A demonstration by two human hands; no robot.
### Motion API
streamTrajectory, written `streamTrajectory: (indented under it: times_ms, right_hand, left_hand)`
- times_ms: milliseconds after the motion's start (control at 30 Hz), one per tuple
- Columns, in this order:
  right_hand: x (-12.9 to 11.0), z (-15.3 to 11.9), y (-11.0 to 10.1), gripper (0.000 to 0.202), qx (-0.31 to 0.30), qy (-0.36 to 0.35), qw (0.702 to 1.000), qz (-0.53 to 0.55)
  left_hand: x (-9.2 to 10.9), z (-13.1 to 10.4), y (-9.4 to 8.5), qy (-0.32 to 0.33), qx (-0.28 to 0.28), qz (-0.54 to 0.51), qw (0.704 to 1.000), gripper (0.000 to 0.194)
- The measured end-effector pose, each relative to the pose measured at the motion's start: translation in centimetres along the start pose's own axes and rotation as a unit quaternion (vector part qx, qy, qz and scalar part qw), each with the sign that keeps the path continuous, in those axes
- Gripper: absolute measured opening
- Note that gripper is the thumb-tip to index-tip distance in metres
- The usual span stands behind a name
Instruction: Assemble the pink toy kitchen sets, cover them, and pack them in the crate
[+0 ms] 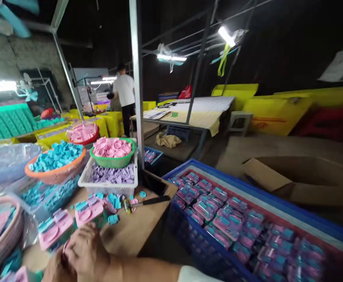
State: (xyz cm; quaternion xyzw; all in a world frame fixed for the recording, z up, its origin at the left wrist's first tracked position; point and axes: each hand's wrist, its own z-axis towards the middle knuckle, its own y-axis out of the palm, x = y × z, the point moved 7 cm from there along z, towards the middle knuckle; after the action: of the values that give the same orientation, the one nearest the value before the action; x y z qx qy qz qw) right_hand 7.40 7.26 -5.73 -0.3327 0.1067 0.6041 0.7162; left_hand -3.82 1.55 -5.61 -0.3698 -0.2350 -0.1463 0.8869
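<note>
Both hands, right hand (84,250) clasped over left hand (55,268), press something hidden, while the blue plastic crate (321,227) already holds many finished pink-and-teal sets and loose pieces remain.

The near table (136,231) is matt brown board, smooth. On it lie glossy pink plastic cases (87,211). The orange basket (56,174) and green basket (114,160) at left are moulded plastic mesh, holding smooth plastic pieces. The blue crate (206,254) at right is hard plastic. The post (137,86) is dull grey metal. Far right, the box (300,180) is matt cardboard.
</note>
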Motion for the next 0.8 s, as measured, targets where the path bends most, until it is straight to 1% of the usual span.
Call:
streamTrajectory:
  times_ms: [33, 67, 133, 167, 200, 267, 367, 467, 533, 567, 633, 700, 733, 800]
  right_hand:
    - [-0.3, 0.3, -0.9, 0.008, -0.009, 0.021, 1.0, 0.004]
    - [-0.6, 0.7, -2.0, 0.004, -0.018, 0.049, 0.998, 0.024]
    - [-0.7, 1.3, -3.4, 0.008, -0.042, 0.109, 0.989, 0.085]
    - [-0.7, 1.5, -3.6, 0.01, -0.057, 0.124, 0.984, 0.111]
    - [-0.7, 1.7, -3.8, 0.011, -0.057, 0.131, 0.981, 0.133]
    - [-1.3, 1.6, -3.6, 0.014, -0.057, 0.112, 0.98, 0.154]
    - [-2.9, 0.9, -3.1, 0.016, -0.067, 0.056, 0.988, 0.129]
    - [-4.3, 0.4, -2.4, 0.018, -0.086, 0.026, 0.992, 0.087]
    - [-4.9, 0.4, -1.9, 0.018, -0.095, 0.023, 0.991, 0.093]
    - [-5.2, 0.3, -1.7, 0.018, -0.101, 0.021, 0.988, 0.111]
    - [-5.8, 0.3, -1.1, 0.014, -0.121, -0.001, 0.979, 0.163]
    - [-6.6, 0.1, -0.5, 0.015, -0.147, -0.059, 0.966, 0.206]
    - [-7.1, 0.0, 0.0, 0.019, -0.164, -0.098, 0.958, 0.214]
    - [-8.0, -0.2, 1.6, 0.021, -0.204, -0.172, 0.944, 0.196]
  left_hand:
    - [1.0, 0.2, -0.4, -0.015, 0.028, 0.03, 0.999, 0.013]
    - [2.3, 0.3, -1.0, -0.018, 0.069, 0.083, 0.994, 0.014]
    - [4.6, 0.4, -1.1, 0.0, 0.078, 0.117, 0.99, 0.018]
    - [5.0, 0.5, -1.2, -0.005, 0.075, 0.119, 0.99, 0.019]
    - [5.0, 0.4, -1.2, -0.015, 0.068, 0.124, 0.99, 0.021]
    - [4.7, 0.0, -1.7, -0.032, 0.065, 0.145, 0.987, 0.022]
    - [4.2, -1.2, -2.6, -0.048, 0.063, 0.166, 0.983, 0.022]
    - [4.0, -2.1, -3.3, -0.063, 0.049, 0.156, 0.984, 0.022]
    - [3.8, -2.5, -3.9, -0.085, 0.05, 0.134, 0.986, 0.024]
    - [3.6, -2.6, -4.4, -0.102, 0.056, 0.118, 0.986, 0.024]
    - [2.7, -3.0, -6.0, -0.153, 0.082, 0.084, 0.981, 0.023]
    - [1.2, -3.5, -8.0, -0.223, 0.099, 0.038, 0.969, 0.024]
    - [0.3, -3.7, -8.8, -0.258, 0.091, 0.007, 0.962, 0.026]
    - [-1.6, -4.0, -10.1, -0.312, 0.042, -0.07, 0.946, 0.032]
